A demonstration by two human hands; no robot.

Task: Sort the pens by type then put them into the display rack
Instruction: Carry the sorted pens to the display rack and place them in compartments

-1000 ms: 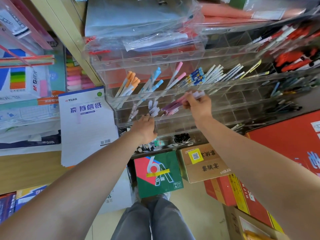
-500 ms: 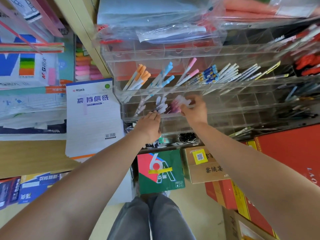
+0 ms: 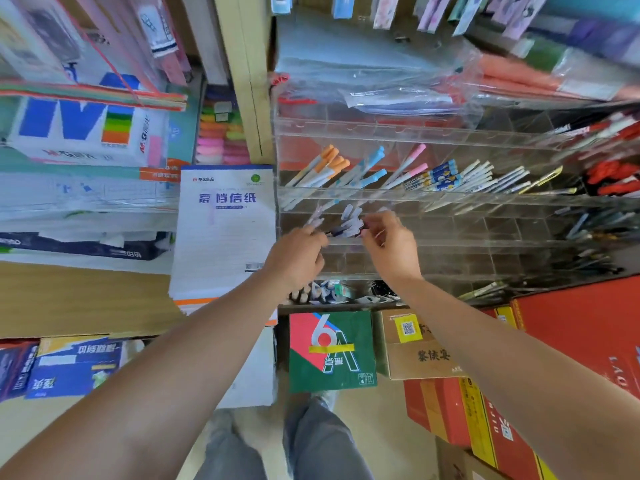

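Right hand (image 3: pixel 389 249) beside white-capped pens (image 3: pixel 351 218); green box (image 3: pixel 360 327) reads "6A".

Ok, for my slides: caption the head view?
Left hand and right hand meet at white-capped pens in a clear display rack.

Bright, even light fills my view, glare whitens the clear rack (image 3: pixel 450 201) and plastic sleeves (image 3: pixel 381 74), blur smears my left hand (image 3: pixel 298 254), right hand (image 3: pixel 391 247) and the pens (image 3: pixel 350 221), and the edges bend.
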